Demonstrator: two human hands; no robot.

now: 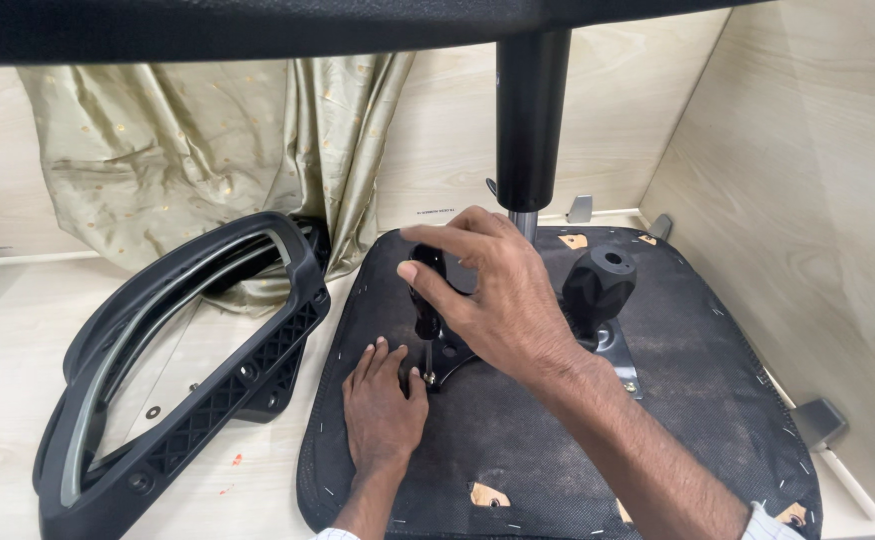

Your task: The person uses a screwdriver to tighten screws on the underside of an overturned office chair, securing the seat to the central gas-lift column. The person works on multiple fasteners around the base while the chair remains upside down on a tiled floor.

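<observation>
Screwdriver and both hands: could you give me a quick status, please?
Right hand gripping screwdriver, tip at screw. Left hand flat on upturned seat beside bracket. Nothing blocking.

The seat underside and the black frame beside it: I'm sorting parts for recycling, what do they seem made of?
Seat underside: looks like thin black non-woven fabric, matte, stapled round the edge; torn spots show what seems wood beneath. Black frame: probably moulded plastic, matte, with ribbed webbing and a grey inner strip.

Screwdriver [426,300] handle mostly hidden by right hand [498,290]; seat base [698,400] cut off at bottom edge
</observation>
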